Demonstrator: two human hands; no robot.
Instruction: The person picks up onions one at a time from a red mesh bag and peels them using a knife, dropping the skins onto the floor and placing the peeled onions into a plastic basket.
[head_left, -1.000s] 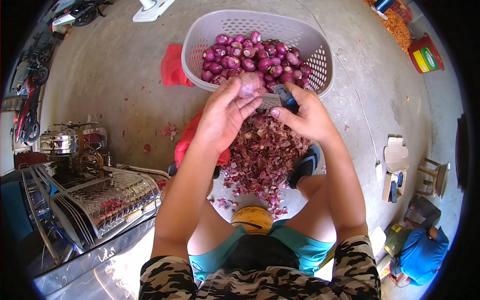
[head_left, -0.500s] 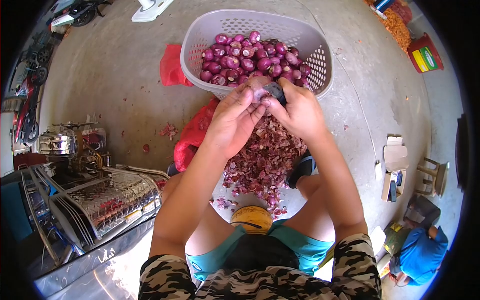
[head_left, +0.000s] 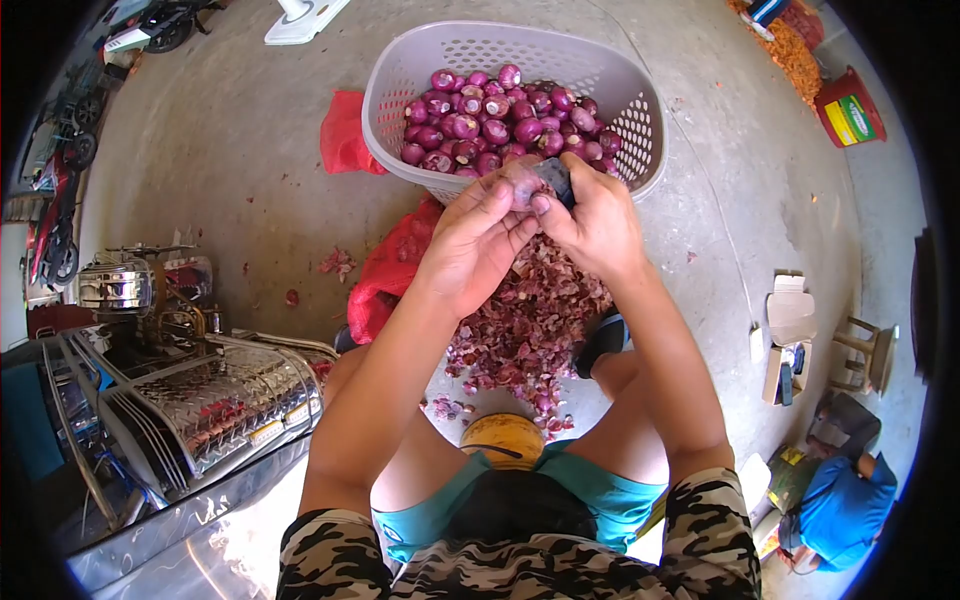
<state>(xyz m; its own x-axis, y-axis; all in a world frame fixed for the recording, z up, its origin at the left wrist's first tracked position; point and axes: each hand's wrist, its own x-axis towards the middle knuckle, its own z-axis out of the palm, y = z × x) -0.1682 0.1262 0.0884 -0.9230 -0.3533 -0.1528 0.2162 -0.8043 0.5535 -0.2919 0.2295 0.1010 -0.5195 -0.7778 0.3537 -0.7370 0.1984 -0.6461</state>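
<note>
Purple and round, in pale papery skin, one onion (head_left: pixel 524 186) is held in the curled fingers of the left hand (head_left: pixel 468 240), before the near rim of a grey perforated plastic basket (head_left: pixel 410 65). Against this onion, the right hand (head_left: pixel 603 225) grips a small flat dark tool (head_left: pixel 556 178), with the thumb bent close; its edge is hidden from me, so how sharp it is I cannot tell. To my eye the main danger sits between these two hands: their fingertips are very near each other, and if the tool slipped on the smooth skin, it could cut the left fingers. Too loose a hold could let the onion roll away and drop. Below lies a heap of reddish-brown dry skins (head_left: pixel 525 320), where a fallen onion might be hard to find. At its side, a foot in a dark sandal (head_left: pixel 600 345) could slide on these skins. Opposite is a bright red mesh sack (head_left: pixel 385 285), whose folds might catch something. Beyond, the basket bears many glossy purple onions (head_left: pixel 495 130); scraps of peel flying forward could mix among them.
</note>
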